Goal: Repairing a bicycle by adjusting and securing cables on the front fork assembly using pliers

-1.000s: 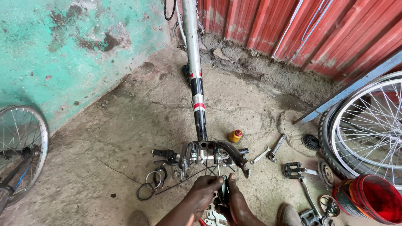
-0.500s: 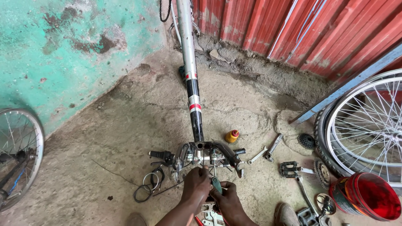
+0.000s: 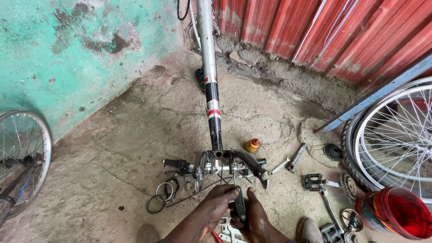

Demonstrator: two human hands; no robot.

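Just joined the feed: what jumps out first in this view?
A silver and black bike frame runs up the centre of the concrete floor, its handlebar lying crosswise near the bottom. Just below it, the left hand and right hand grip a dark tool. A spoked wheel leans by the red corrugated wall at right, with a red bucket beneath.

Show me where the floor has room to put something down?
Bare concrete lies between the green wall and the bike frame. It is crowded right of the handlebars: wrenches, pedal, red bucket, wheel.
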